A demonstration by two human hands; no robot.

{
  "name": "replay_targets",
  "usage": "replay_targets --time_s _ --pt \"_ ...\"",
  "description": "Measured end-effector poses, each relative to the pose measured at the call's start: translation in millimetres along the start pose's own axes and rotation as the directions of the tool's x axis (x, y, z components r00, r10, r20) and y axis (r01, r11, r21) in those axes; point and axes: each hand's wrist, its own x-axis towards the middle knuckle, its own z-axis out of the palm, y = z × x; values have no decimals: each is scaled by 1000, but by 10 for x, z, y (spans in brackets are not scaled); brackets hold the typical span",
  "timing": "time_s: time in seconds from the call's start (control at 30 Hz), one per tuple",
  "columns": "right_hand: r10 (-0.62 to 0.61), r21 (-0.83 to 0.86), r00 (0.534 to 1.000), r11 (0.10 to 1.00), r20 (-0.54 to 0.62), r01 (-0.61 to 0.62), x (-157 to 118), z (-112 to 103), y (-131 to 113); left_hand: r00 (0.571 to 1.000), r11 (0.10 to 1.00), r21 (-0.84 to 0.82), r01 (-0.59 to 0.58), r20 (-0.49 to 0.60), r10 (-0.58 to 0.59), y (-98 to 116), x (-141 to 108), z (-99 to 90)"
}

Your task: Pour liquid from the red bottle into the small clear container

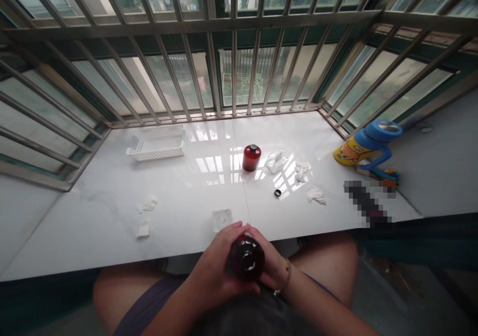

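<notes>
Between my two hands, at the table's front edge, is a dark red glossy bottle (248, 257), its rounded end facing up towards the camera. My left hand (218, 261) wraps round its left side, the fingers reaching over the far side. On the right side my right hand (271, 264) is pressed against it, a bracelet at the wrist. Just beyond the hands lies a small clear square item (221, 220). Another red bottle with a black top (251, 158) stands upright farther back. A small black ring (277, 193) lies to its front right.
A white perforated basket (159, 144) sits at the back left. Crumpled plastic (277, 161) and white tissues (316, 195) lie right of the standing bottle, more scraps (143, 229) on the left. At right are a blue and yellow flask (364, 142) and a blurred dark object (368, 204).
</notes>
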Motion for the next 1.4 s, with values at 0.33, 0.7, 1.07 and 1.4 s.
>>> replay_targets --time_s 0.33,0.7,1.07,1.4 --pt "-778 -969 585 -243 227 52 119 -621 -935 987 993 83 84 -142 -72 13 -159 2" --pt "-858 -929 493 -291 147 -228 384 -1059 -1273 984 963 249 100 -171 -58 -4 -230 1" --pt "-511 -888 728 -235 458 394 -160 -257 -939 955 870 413 270 -230 -187 -40 -165 -39" --pt "-341 -793 719 -335 605 508 -339 79 -830 958 833 477 282 -190 -215 -61 -127 30"
